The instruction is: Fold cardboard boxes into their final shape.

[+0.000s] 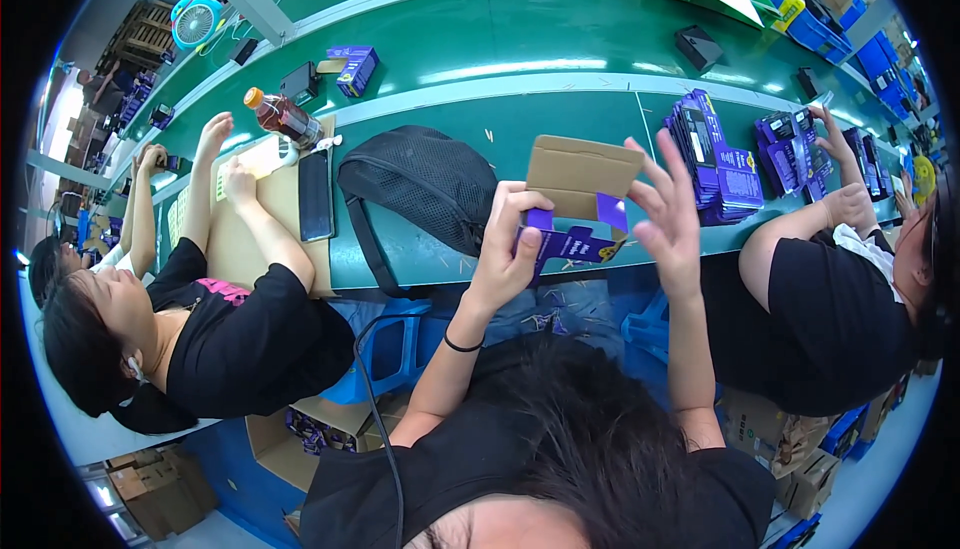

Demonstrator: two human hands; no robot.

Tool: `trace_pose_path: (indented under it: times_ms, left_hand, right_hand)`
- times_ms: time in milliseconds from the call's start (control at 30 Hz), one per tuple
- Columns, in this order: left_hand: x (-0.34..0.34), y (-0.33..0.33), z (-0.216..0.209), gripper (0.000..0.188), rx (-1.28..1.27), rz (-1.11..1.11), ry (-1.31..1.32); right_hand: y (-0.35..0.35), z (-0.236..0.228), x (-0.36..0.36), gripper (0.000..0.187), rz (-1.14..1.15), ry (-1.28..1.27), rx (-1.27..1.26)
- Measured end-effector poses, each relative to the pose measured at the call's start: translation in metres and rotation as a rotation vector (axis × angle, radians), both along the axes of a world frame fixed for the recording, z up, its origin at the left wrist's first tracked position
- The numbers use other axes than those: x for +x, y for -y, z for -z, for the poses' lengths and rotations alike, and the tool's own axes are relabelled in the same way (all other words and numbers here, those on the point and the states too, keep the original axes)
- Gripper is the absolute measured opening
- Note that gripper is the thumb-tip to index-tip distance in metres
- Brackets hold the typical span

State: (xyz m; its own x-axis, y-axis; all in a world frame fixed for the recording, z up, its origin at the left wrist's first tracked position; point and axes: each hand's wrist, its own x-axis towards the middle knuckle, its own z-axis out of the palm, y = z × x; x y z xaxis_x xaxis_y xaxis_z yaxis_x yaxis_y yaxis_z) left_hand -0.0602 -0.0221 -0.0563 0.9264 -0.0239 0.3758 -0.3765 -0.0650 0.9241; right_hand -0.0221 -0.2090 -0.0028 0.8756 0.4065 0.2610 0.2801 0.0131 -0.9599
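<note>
A small purple cardboard box (578, 246) with its brown inner flap raised is held above the table's near edge. My left hand (507, 249) grips its left side, thumb in front and fingers behind. My right hand (668, 219) is at the box's right side with fingers spread, holding nothing; whether a fingertip touches the flap I cannot tell. Beyond my left hand lies a black mesh bag (420, 184) with a strap hanging over the edge. To the right of my right hand is a stack of flattened purple boxes (712, 164).
Co-workers sit close on both sides; the left one's hand (238, 181) is over a cardboard sheet (312, 219). A drink bottle (285, 117) and a black phone (316, 194) are near it. A purple box (355, 71) lies farther back on the green table (560, 34).
</note>
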Motion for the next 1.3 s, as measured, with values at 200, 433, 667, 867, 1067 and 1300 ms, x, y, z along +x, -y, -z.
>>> trace_pose_path:
  times_ms: [200, 433, 667, 867, 1067, 1300]
  left_hand:
    - [-0.008, 0.002, -0.008, 0.047, -0.026, 0.024, -0.098]
    - [-0.013, 0.002, -0.014, 0.047, 0.119, -0.018, -0.06]
    - [-0.021, -0.001, -0.009, 0.05, -0.092, 0.014, -0.118]
    - [-0.022, 0.0, -0.012, 0.052, -0.062, 0.048, -0.01]
    - [-0.02, 0.006, -0.011, 0.045, -0.043, -0.008, 0.086]
    - [-0.023, -0.002, -0.015, 0.033, 0.048, 0.039, 0.0]
  right_hand:
    - [0.009, 0.012, 0.005, 0.026, -0.178, -0.112, 0.231]
    - [0.007, 0.003, 0.007, 0.021, -0.283, -0.286, 0.387]
    - [0.009, -0.02, 0.006, 0.02, -0.302, -0.352, 0.149]
    - [0.009, -0.009, -0.001, 0.021, -0.149, -0.077, -0.018]
    - [0.009, -0.013, -0.003, 0.023, -0.078, 0.015, -0.074]
    - [0.01, -0.017, -0.013, 0.024, -0.133, 0.142, -0.216]
